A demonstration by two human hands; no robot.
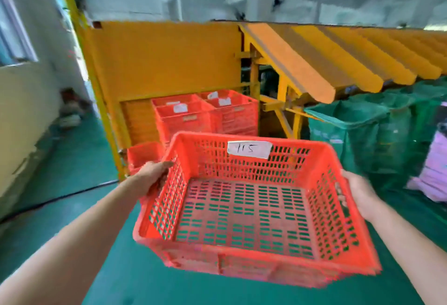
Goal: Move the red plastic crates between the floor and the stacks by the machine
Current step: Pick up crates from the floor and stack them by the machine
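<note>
head | left hand (154,176) and right hand (358,193) are gripping opposite side walls of the red crate (242,260), fingers curling round; it is hanging above the green floor (72,149), near the stacks (205,116) beside the yellow machine (169,62)

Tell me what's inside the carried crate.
Nothing; crate is empty, green floor showing through its slots, white label on far wall. Near wall's inner face is hidden.

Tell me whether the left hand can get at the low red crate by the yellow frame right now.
Probably not yet: the left hand and right hand both grip the carried crate, so neither is free. The low red crate lies just beyond the left hand with nothing between.
</note>
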